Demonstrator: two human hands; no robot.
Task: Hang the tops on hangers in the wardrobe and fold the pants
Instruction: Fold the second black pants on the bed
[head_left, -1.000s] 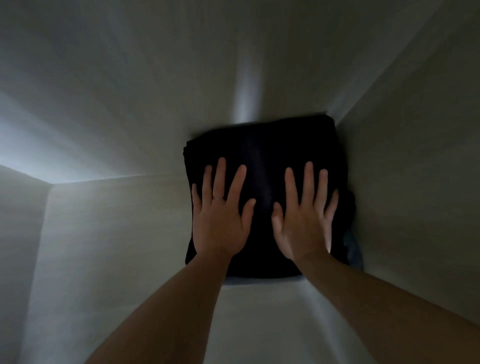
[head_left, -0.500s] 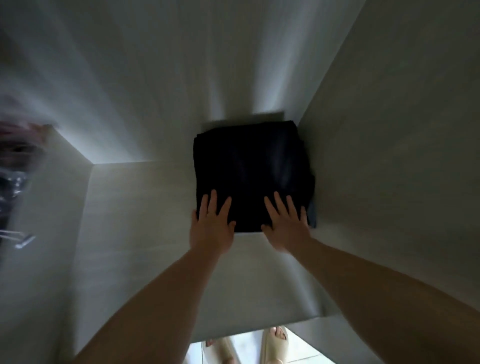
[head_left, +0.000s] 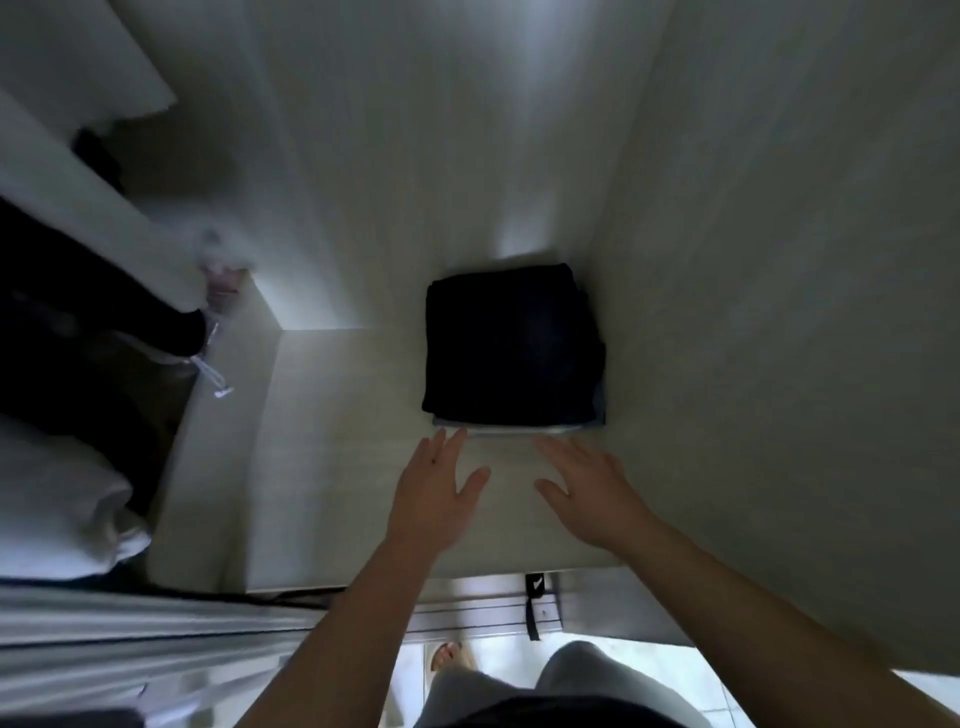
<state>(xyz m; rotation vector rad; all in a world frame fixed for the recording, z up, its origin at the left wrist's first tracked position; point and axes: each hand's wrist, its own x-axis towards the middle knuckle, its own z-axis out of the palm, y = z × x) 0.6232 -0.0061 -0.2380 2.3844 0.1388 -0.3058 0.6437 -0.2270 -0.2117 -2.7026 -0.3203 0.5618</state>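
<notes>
left hand (head_left: 434, 501) and right hand (head_left: 592, 496) hovered spread, empty, near the folded dark pants (head_left: 511, 343): likely soft, best scooped from beneath.

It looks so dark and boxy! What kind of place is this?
Probably a wardrobe: folded dark clothes on a pale shelf, a side wall close beside them, garments hanging at the left.

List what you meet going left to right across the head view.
white cloth → drawstring → left hand → right hand → side wall
</notes>
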